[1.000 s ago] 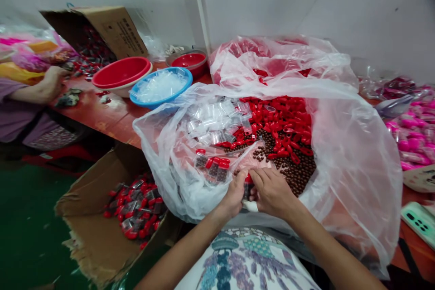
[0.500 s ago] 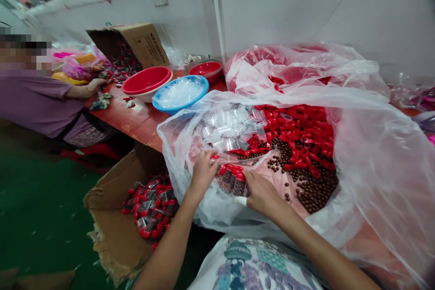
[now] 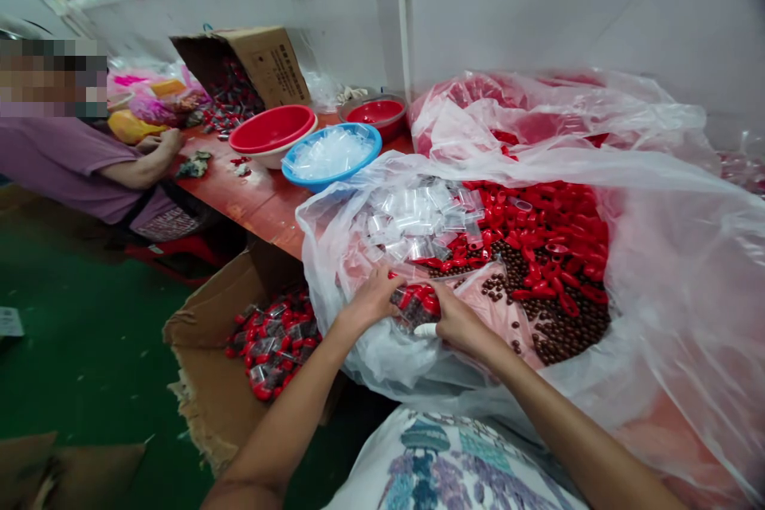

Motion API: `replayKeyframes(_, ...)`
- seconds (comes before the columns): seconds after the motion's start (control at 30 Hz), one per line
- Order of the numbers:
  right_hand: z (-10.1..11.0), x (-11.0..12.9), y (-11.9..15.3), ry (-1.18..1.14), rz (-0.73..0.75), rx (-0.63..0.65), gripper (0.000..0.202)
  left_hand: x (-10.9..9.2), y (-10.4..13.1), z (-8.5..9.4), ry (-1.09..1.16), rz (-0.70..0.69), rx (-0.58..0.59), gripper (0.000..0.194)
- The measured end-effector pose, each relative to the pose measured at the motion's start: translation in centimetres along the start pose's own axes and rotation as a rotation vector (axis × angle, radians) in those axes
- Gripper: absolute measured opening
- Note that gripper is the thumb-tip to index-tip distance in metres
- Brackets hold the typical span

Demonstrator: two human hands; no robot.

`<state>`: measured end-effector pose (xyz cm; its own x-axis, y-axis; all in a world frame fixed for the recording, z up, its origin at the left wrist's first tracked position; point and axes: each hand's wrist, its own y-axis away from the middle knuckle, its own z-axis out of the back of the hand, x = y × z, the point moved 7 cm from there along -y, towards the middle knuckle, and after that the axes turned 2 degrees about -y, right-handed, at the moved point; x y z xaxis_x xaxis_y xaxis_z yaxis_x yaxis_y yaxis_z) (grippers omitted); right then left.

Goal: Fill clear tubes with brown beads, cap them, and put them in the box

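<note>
My left hand (image 3: pixel 371 301) and my right hand (image 3: pixel 455 323) close from both sides on a bunch of small clear vials with red caps (image 3: pixel 416 302), filled with brown beads. They lie at the near edge of a big clear plastic bag (image 3: pixel 651 287) spread on the table. Inside the bag are empty clear vials (image 3: pixel 412 217), a heap of loose red caps (image 3: pixel 538 219) and a pile of brown beads (image 3: pixel 555 325). A white band wraps one finger of my right hand.
An open cardboard box (image 3: pixel 209 382) of filled red-capped vials (image 3: pixel 272 339) stands on the green floor at lower left. On the red table (image 3: pixel 251 203) sit a blue bowl (image 3: pixel 332 155), red bowls (image 3: pixel 272 130) and a tipped carton (image 3: pixel 254 64). A person in a purple shirt (image 3: pixel 65 167) works at far left.
My hands left the single vial near my body, moved left to the filled vials and gathered them into a bunch. The view swung left, showing the neighbouring person.
</note>
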<state>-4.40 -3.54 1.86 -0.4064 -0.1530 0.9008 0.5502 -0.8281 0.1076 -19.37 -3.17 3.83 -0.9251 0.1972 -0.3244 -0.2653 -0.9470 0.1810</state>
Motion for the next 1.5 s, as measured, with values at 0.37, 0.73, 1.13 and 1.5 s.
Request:
replayKeyframes(0.37, -1.1, 0.0, 0.6, 0.067, 0.045, 0.070, 0.061, -1.1, 1.8, 0.9, 0.156, -0.024, -0.209, 0.043)
replayKeyframes(0.73, -1.3, -1.1, 1.2, -0.332, 0.029, 0.062, 0.052, -0.3, 3.8, -2.8, 1.117, 0.262, -0.382, 0.044)
replayKeyframes(1.13, -8.4, 11.2, -1.4, -0.168, 0.321, 0.247, 0.047, 4.4, 15.6, 2.7, 1.163, 0.468, -0.786, 0.045)
replayKeyframes(1.5, -16.2, 16.5, -3.0, 0.006, 0.506, 0.257, 0.060, 20.2, 25.6, 5.8, 0.456, 0.931, -0.970, 0.059)
